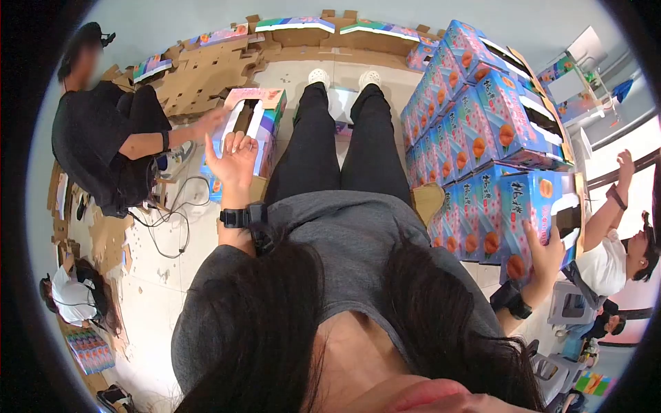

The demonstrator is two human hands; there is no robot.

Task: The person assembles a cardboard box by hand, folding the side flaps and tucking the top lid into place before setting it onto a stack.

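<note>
My left hand [233,162] is raised palm-up beside a printed carton [268,141] on the floor, its thumb out and fingers loosely bent, holding nothing. That carton has an opening in its top with white flaps around it. On the other side, my right hand [544,253] rests with its fingers stretched out against the end of a blue carton [518,213] printed with peaches. This carton is the nearest in a stack of similar cartons [461,124]. Part of the right hand's grip is hidden by the angle.
A seated co-worker [103,144] reaches a hand [206,124] toward the left carton. Cables [180,234] lie on the floor. Flattened cardboard [200,76] is spread along the wall. Another person [613,255] is beyond the stack, and one [72,296] sits at far left.
</note>
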